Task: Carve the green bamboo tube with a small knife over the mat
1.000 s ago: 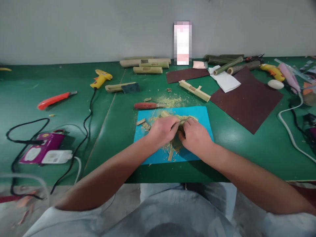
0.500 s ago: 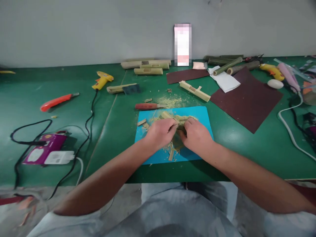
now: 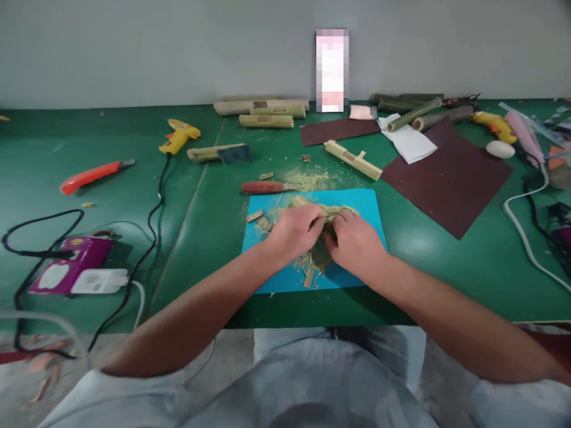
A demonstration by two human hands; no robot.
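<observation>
Over a blue sheet (image 3: 361,202) on the bench, my left hand (image 3: 297,232) is closed, its fingers pinched around a pale bamboo piece (image 3: 300,201) whose end shows beyond the knuckles. My right hand (image 3: 357,238) closes on the same piece from the other side, thumb underneath, fingertips almost touching the left ones. Most of the piece is hidden by the hands. Below them lies a dull, dark greenish patch I cannot make out. Wood shavings (image 3: 308,276), small chips and yellowish dust surround the hands. A red-handled chisel-like tool (image 3: 263,187) lies just behind the sheet.
Bamboo tubes (image 3: 267,121) line the wall, and a notched bamboo piece (image 3: 352,159) lies nearer. Brown sheets (image 3: 450,178) cover part of the right. To the left are a yellow glue gun (image 3: 178,137), a red cutter knife (image 3: 91,177) and a purple power box (image 3: 84,255) with trailing cords.
The camera view has shifted slightly, so the bench items sit a little higher in the picture. My hands keep the same grip, with the left fingers moved slightly to the right.
</observation>
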